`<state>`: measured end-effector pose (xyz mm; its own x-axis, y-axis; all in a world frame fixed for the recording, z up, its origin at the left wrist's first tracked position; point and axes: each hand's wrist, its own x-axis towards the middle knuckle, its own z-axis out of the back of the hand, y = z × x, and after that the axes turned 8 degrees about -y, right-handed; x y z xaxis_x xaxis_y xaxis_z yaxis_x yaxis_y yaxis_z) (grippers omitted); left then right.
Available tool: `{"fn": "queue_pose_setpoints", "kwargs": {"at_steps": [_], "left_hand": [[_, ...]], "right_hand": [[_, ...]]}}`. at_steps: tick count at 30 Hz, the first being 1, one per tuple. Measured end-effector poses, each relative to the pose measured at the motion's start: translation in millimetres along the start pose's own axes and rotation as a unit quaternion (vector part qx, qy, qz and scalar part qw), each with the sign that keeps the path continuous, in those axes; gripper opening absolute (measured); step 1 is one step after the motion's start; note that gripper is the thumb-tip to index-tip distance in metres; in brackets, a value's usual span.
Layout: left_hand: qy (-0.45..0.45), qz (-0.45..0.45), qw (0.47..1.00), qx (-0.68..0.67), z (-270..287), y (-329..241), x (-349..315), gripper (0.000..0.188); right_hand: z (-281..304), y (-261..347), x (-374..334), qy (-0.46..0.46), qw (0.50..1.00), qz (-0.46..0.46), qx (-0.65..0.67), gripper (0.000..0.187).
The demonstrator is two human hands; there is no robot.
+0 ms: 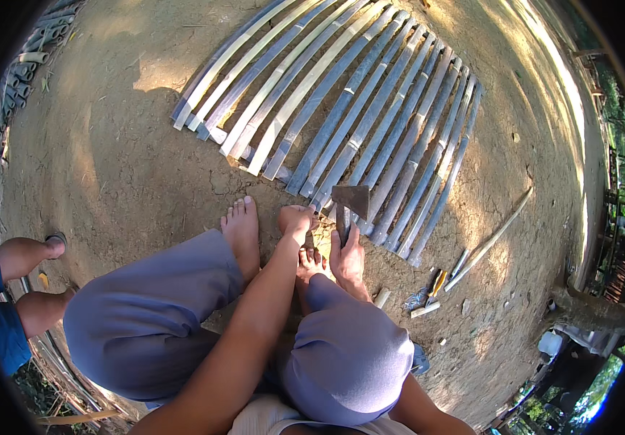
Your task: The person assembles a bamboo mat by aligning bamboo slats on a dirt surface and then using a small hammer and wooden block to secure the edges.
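A panel of split bamboo slats (338, 119) lies on the dirt ground before me, its slats side by side across a crosspiece near their close ends. My left hand (297, 220) is closed, its fingertips pinched at the near end of a middle slat; what they hold is hidden. My right hand (350, 262) is wrapped round the handle of a hatchet (351, 200). The hatchet's dark, flared metal head is raised over the slat ends, just right of my left hand. My bare feet (240, 235) rest close to the panel's near edge.
Right of me on the ground lie orange-handled pliers (438, 281), a small plastic bag (415, 299), a short pale piece (425, 309) and a long thin stick (493, 238). Bamboo poles (19, 80) are piled at far left. Another person's legs (33, 257) stand at left.
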<state>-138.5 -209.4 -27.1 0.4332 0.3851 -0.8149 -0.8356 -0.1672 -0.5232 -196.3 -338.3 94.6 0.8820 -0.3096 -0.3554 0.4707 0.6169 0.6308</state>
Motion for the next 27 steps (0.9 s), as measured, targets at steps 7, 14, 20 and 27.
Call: {"fn": "queue_pose_setpoints", "kwargs": {"at_steps": [7, 14, 20, 27], "left_hand": [[-0.002, 0.039, 0.999, -0.017, -8.9, -9.7, 0.0, 0.027], [0.026, 0.056, 0.998, 0.004, -11.9, -7.8, 11.6, 0.018], [0.045, 0.002, 0.999, -0.001, -14.4, -5.5, -0.5, 0.022], [0.033, 0.026, 0.999, -0.016, -5.9, -3.1, 7.1, 0.023]], "right_hand": [[-24.7, -28.6, 19.7, 0.01, 0.994, 0.067, -0.08, 0.049], [6.0, 1.6, 11.4, -0.11, 0.979, 0.162, 0.052, 0.059], [-17.0, -31.7, 15.8, -0.007, 0.998, 0.048, -0.04, 0.059], [15.0, 22.7, 13.4, -0.083, 0.993, 0.079, 0.036, 0.058]]}}
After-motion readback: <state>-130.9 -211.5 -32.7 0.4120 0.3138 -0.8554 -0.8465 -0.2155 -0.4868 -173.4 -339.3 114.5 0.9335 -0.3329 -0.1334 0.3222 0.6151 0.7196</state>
